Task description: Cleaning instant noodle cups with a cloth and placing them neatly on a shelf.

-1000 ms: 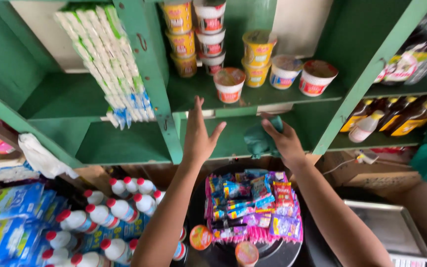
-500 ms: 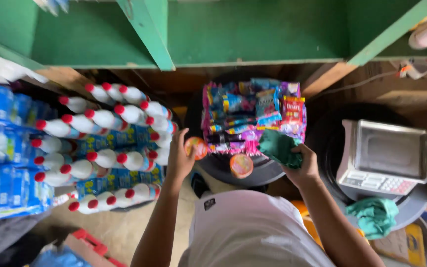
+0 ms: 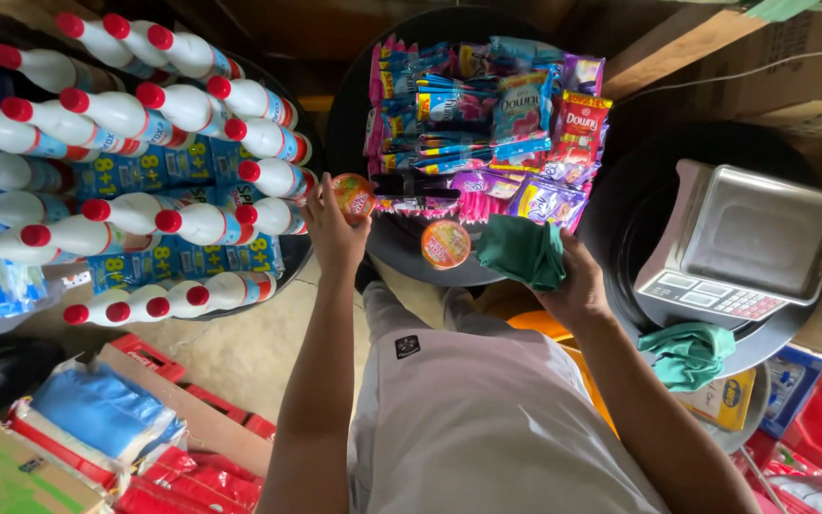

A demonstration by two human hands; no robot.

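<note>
The left hand [image 3: 330,228] grip pinches a small orange-lidded cup [image 3: 354,196], the right hand [image 3: 577,286] clutches a green cloth [image 3: 522,251], both just below colourful sachet strips [image 3: 487,119] piled on a round black tray [image 3: 401,243].

Bare concrete floor [image 3: 240,347], wooden beam [image 3: 673,48] overhead (dim behind), daylight from above

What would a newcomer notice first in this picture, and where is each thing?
Probably the bright sachet packets piled on a round black stand at top centre, and the white bottles with red caps stacked on the left. Below them, the left hand holds a small orange tub, and the right hand holds a green cloth beside a metal scale.
</note>
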